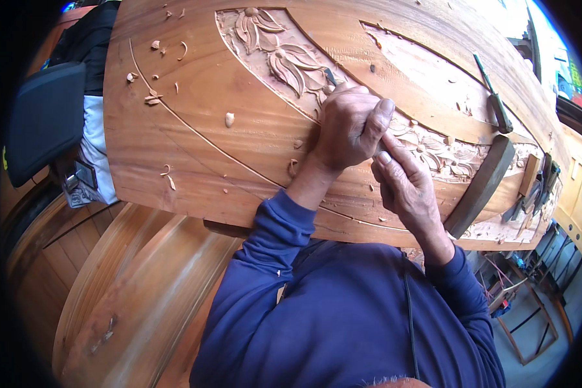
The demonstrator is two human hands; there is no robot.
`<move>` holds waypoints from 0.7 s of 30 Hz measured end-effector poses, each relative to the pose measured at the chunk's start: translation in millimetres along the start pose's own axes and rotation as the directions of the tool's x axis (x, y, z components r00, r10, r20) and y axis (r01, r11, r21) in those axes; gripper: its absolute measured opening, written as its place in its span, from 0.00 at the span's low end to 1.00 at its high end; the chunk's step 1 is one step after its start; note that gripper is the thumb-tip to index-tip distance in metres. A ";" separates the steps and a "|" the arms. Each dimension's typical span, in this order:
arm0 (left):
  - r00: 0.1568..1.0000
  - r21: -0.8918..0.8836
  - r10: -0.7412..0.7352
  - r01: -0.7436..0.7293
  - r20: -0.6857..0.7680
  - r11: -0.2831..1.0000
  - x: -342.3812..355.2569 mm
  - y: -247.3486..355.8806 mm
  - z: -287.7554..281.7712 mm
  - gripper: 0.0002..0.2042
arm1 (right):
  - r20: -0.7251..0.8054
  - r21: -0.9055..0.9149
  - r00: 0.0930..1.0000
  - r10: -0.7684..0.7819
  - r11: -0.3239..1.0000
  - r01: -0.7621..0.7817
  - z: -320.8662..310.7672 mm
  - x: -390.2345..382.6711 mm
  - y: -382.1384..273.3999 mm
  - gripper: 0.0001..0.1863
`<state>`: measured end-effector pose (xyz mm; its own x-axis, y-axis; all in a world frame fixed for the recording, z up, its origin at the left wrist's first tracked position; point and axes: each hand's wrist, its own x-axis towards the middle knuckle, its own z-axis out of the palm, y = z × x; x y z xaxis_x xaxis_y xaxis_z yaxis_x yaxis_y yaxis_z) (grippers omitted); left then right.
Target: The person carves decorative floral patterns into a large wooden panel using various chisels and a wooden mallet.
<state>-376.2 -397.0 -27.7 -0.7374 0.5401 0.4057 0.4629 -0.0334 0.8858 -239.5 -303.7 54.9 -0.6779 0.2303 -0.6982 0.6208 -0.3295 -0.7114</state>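
Observation:
A carved wooden panel (194, 123) lies in front of me, with flowers in relief (284, 61) running along a sunken curved band. My left hand (348, 126) is wrapped round a carving chisel, whose dark blade (330, 77) pokes out beyond the fist and meets the carved band beside a flower. Lower and to the right, my right hand (407, 187) closes round the chisel's rear end, its index finger stretched toward the left hand. The fingers cover most of the tool. More carved flowers (427, 152) show just beyond the right hand.
Right of my hands, a dark wooden bar (482, 187) lies across the panel. Another chisel (496, 103) rests beyond it, and several tools (544, 181) crowd the right end near a small wood block (529, 174). Shavings (168, 176) are scattered about. A dark chair (48, 123) stands left.

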 end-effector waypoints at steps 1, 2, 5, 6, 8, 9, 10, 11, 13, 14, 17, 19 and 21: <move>1.000 -0.026 0.000 0.000 -0.010 1.000 -1.0 -0.9 -0.3 0.22 | 0.003 -0.060 0.996 -0.086 0.995 0.086 2.1 -3.6 -0.6 0.23; 1.000 -0.026 0.001 -0.002 -0.011 1.000 -1.9 -0.3 0.6 0.22 | 0.004 -0.074 0.993 -0.116 0.991 0.116 3.9 -6.9 -1.6 0.23; 0.997 -0.083 0.033 -0.040 -0.077 0.996 -3.2 -1.3 0.8 0.20 | -0.003 -0.126 0.992 -0.126 0.984 0.125 11.9 -6.5 -15.7 0.23; 0.996 -0.086 0.031 -0.037 -0.078 0.996 -3.1 -0.9 -1.1 0.20 | -0.006 -0.144 0.993 -0.114 0.983 0.112 14.1 -5.3 -14.5 0.23; 0.997 -0.128 -0.021 0.012 -0.072 0.992 0.1 2.9 -0.9 0.20 | -0.031 -0.087 0.994 -0.106 0.991 0.103 13.9 -3.8 -6.0 0.23; 0.997 -0.103 0.023 -0.031 -0.078 0.994 2.2 -1.4 2.5 0.22 | -0.044 -0.048 0.994 -0.104 0.994 0.102 12.3 -3.8 -3.3 0.22; 0.997 -0.104 0.018 -0.026 -0.079 0.994 1.1 -3.0 2.6 0.22 | -0.050 -0.007 0.994 -0.099 0.995 0.099 12.5 -2.1 1.0 0.22; 0.998 -0.077 -0.012 0.007 -0.064 0.997 -0.3 -4.1 2.6 0.22 | -0.055 -0.225 0.960 -0.275 0.940 0.257 11.2 0.2 2.2 0.23; 0.994 -0.062 -0.023 0.016 -0.105 0.998 -0.4 -4.1 3.2 0.22 | 0.002 -0.489 0.835 -0.550 0.728 0.481 8.7 -4.4 -8.3 0.23; 0.994 -0.059 -0.019 0.013 -0.107 0.998 -0.4 -4.3 1.2 0.22 | -0.004 -0.524 0.741 -0.671 0.633 0.570 2.6 -9.5 -10.1 0.18; 0.996 -0.097 -0.038 0.030 -0.081 0.995 1.3 -1.3 1.9 0.22 | -0.086 -0.368 0.657 -0.749 0.637 0.678 -3.9 -0.1 10.3 0.22; 0.997 -0.074 -0.067 0.063 -0.047 0.995 -0.5 0.9 0.0 0.24 | -0.180 -0.311 0.681 -0.710 0.698 0.645 8.6 7.3 10.1 0.24; 0.997 -0.006 -0.074 0.074 -0.028 0.997 3.4 -1.7 -2.0 0.28 | -0.168 -0.276 0.680 -0.714 0.696 0.663 3.7 5.5 10.1 0.24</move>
<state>-380.4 -396.8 -27.4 -0.7830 0.5177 0.3448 0.4038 0.0014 0.9149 -238.4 -309.2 44.2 -0.8378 0.5456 0.0200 0.0912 0.1760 -0.9802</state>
